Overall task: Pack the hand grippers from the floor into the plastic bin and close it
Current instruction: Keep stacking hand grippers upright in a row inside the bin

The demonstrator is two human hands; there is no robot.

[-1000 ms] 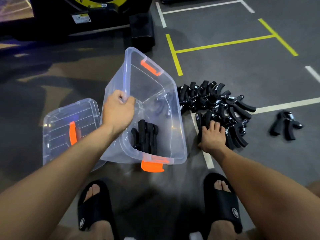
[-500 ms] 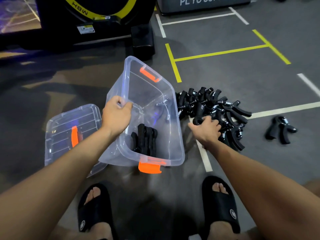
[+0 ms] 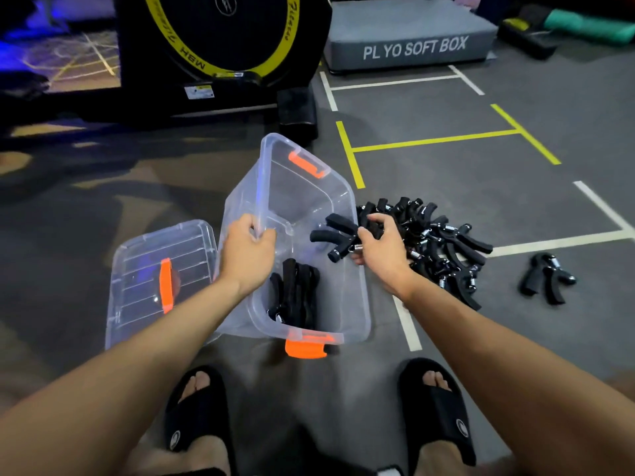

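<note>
**Grippers held over the bin's rim**

Head view: the left hand (image 3: 248, 251) clasps the left rim of the clear bin (image 3: 350, 304), fingers curled over the edge. The bin sits tilted on the floor (image 3: 446, 187), its open mouth facing up. Just below that hand, inside the bin, a row of black grippers (image 3: 296, 291) stands packed against the near wall.

The right hand (image 3: 379, 247) grasps a small bunch of grippers (image 3: 338, 233) (black foam handles, steel springs), holding them above the bin's right rim, handles pointing left across the opening. Directly right of this hand lies the pile (image 3: 443, 245) on the floor, touching the bin's right side. Farther right, well apart, lies a stray pair (image 3: 546, 278).

Left of the left hand, the lid (image 3: 137, 269) lies flat beside the bin, orange handle up.
</note>
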